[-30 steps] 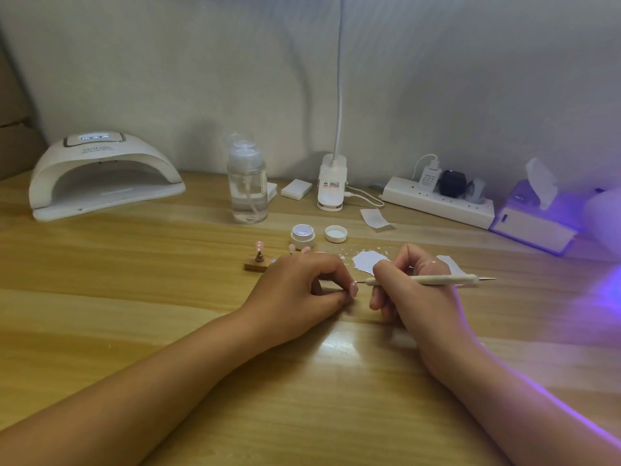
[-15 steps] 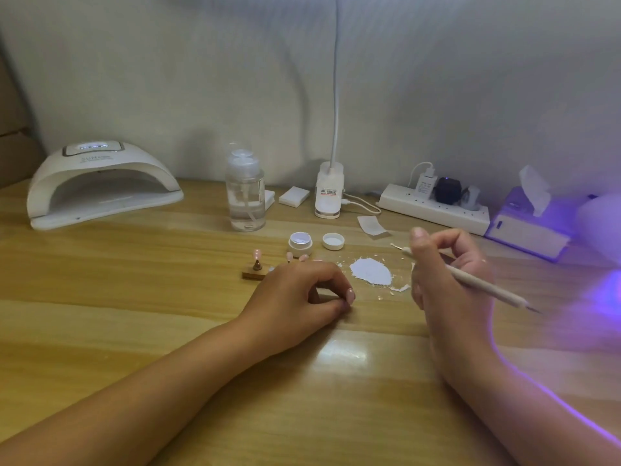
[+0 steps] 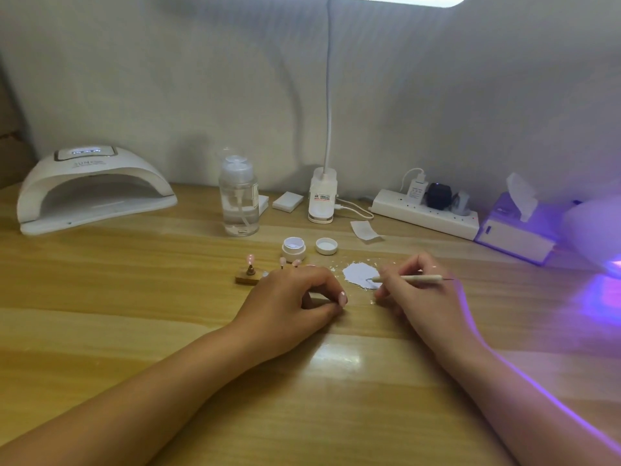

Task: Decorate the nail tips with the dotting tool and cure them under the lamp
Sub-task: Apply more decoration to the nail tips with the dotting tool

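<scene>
Wooden table (image 3: 100, 280), right hand (image 3: 416, 297) holding dotting tool (image 3: 408, 278) at white patch (image 3: 359, 275)

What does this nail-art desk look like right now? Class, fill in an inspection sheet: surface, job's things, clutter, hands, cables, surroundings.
Surface: wooden table, white crumbs round a white patch.
Job's things: dotting tool, its end at the patch; pink nail tip on a wooden stand, more beside it; open jar next to its lid; curing lamp far left, display lit.
Clutter: pump bottle, white pad, paper slip, tissue box.
Hands: left hand rests on the table, fingers curled, holding unclear; right hand grips the dotting tool.
Cables: white lead from the desk lamp; loaded power strip.
Surroundings: pale wall; violet glow at right.
</scene>
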`<control>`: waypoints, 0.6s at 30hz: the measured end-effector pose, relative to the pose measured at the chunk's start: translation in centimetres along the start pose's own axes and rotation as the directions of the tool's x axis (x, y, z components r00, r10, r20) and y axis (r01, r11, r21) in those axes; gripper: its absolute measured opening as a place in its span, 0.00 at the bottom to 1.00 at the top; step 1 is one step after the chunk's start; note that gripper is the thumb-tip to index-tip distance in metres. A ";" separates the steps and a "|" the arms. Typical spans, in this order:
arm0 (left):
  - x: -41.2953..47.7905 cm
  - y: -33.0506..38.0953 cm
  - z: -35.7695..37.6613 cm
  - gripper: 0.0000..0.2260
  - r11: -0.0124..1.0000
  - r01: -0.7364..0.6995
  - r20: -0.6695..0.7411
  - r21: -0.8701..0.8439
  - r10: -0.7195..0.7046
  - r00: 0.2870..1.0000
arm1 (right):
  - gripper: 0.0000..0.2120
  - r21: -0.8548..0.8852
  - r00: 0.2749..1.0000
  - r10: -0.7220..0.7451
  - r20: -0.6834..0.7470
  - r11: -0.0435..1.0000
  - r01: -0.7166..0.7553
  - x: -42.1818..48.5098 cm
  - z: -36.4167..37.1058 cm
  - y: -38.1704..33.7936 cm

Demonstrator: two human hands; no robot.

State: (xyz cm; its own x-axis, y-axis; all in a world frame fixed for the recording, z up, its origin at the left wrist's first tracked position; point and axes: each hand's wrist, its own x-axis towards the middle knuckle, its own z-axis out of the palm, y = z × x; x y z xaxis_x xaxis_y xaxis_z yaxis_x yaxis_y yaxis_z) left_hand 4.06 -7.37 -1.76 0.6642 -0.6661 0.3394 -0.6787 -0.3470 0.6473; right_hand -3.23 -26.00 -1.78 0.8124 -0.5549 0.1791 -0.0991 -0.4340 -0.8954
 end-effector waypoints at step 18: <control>0.0 -0.2 -0.2 0.10 1.000 0.004 0.019 -0.026 -0.003 1.000 | 0.08 0.444 0.997 -0.077 -0.013 0.893 0.075 -1.4 0.6 -2.6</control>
State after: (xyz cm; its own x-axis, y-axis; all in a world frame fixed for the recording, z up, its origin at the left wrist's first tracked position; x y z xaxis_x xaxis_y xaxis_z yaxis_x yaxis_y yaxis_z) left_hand 4.23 -7.21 -1.76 0.6601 -0.6777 0.3240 -0.6679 -0.3321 0.6660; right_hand -3.73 -23.64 0.08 0.8098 -0.5294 0.2529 0.2278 -0.1136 -0.9671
